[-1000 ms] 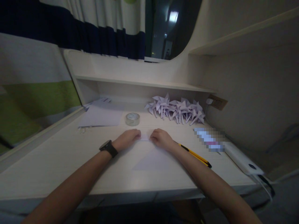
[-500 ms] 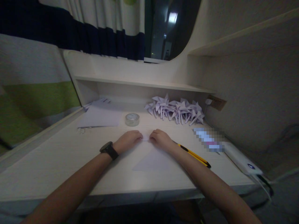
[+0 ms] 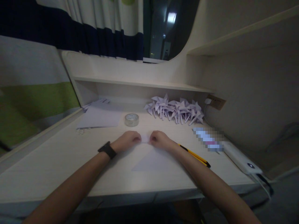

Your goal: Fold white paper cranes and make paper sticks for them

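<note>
Between my two hands a small piece of white paper is held just above the desk. My left hand, with a dark watch on the wrist, pinches its left end. Fingers of my right hand are curled around the right end. Closer to me, a folded sheet of white paper with a slanted left edge lies flat, partly under my right forearm. A yellow and black utility knife rests beside that forearm.
A roll of clear tape stands behind my hands. Back left is a stack of white paper; back right, several paper pinwheels under the shelf. A phone and a white power strip lie at the right.
My fingers have curled in more, and a little more of the small paper shows between my hands. Other things on the desk have stayed put.
</note>
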`<state>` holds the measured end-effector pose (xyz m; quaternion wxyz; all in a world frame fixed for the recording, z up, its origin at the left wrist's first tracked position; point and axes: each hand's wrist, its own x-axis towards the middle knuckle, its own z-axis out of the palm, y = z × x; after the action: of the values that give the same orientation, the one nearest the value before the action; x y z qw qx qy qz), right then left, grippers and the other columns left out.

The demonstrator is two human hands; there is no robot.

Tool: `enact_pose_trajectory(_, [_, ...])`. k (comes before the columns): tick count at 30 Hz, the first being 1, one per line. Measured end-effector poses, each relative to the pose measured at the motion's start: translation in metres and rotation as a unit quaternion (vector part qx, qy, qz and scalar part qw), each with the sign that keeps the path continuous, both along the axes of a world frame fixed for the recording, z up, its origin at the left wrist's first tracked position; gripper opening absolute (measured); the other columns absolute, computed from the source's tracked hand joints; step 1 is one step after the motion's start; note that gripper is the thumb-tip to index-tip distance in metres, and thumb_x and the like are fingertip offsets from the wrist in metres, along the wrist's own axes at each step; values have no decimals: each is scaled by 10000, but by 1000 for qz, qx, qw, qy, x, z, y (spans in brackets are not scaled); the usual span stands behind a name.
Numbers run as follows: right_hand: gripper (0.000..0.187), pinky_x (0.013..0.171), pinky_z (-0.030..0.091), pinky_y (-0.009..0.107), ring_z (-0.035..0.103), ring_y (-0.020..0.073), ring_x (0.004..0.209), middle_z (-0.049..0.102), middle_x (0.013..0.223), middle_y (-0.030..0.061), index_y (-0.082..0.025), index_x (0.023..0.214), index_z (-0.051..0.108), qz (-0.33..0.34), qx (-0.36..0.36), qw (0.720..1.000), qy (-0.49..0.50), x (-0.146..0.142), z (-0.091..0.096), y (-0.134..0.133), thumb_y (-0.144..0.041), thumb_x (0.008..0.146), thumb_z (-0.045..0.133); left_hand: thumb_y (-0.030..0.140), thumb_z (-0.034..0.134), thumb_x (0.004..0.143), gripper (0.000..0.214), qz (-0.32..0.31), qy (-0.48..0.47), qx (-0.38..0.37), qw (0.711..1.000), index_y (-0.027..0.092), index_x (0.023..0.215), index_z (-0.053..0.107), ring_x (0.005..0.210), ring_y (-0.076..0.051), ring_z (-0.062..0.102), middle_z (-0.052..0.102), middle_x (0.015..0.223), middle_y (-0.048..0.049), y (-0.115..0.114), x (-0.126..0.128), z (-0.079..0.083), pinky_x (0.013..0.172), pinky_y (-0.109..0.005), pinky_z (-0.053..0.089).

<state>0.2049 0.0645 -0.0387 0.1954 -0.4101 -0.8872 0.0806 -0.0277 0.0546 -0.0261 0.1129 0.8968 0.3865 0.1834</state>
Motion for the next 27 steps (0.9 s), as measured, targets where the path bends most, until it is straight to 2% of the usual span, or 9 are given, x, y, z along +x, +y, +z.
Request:
enact_pose_trajectory(9, [63, 626, 368, 221, 567, 139, 695, 660, 768, 43, -147, 760, 693, 5, -9, 1000, 0, 4, 1, 2, -202, 743, 669, 233, 558, 813, 134, 3, 1, -31, 1000, 165, 784, 669, 717, -190, 577, 673, 760, -56, -1, -2, 2, 657, -278, 374])
enact_pose_trajectory(16, [75, 589, 343, 211, 548, 122, 640, 652, 714, 28, -135, 789, 670, 0, -50, 998, 25, 7, 2, 5, -181, 796, 611, 280, 468, 892, 229, 43, 23, -17, 999, 140, 783, 614, 694, -180, 560, 640, 768, -66, -1, 0, -1, 622, -265, 353])
enact_pose_trajectory(20, [58, 607, 360, 204, 566, 121, 662, 665, 729, 21, -137, 810, 669, -4, -64, 997, 52, 7, 2, 7, -151, 794, 616, 281, 452, 910, 235, 36, 16, -6, 999, 150, 804, 616, 714, -177, 566, 644, 774, -53, 0, 0, -2, 639, -260, 358])
enact_pose_trajectory(23, [90, 642, 384, 205, 589, 126, 697, 681, 766, 20, -152, 846, 684, 10, -48, 997, 62, 7, 2, 6, -136, 790, 614, 266, 428, 928, 242, 25, 3, 3, 1000, 157, 831, 621, 751, -176, 574, 650, 805, -50, 2, -1, -4, 677, -260, 375])
enact_pose_trajectory(27, [177, 730, 411, 220, 609, 143, 789, 692, 862, 44, -170, 873, 715, 39, 24, 998, 37, 5, 1, 2, -95, 789, 578, 240, 443, 925, 210, 29, -7, 45, 999, 158, 841, 617, 784, -178, 576, 638, 825, -49, 3, -1, -8, 721, -269, 394])
